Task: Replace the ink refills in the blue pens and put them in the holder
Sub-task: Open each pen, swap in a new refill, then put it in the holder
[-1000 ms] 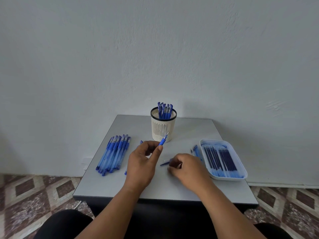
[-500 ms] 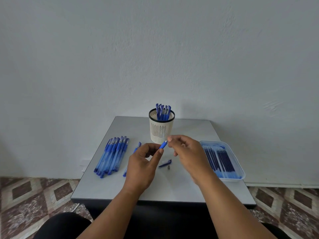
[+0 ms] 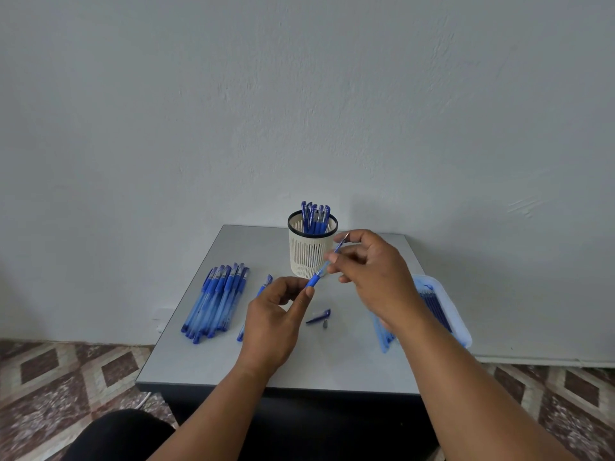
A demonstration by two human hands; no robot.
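Pinching pen barrel (image 3: 312, 281) in left hand (image 3: 278, 322) grip, right hand (image 3: 372, 271) raised, fingertips gripping refill (image 3: 336, 250)

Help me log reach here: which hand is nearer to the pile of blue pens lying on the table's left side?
Left. The left hand grips a pen barrel just right of the pile of blue pens; the right hand is farther right, in front of the holder.

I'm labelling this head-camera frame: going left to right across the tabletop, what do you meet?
Row of blue pens → single pen behind the left hand → loose pen cap → metal tip → right hand → tray of refills.
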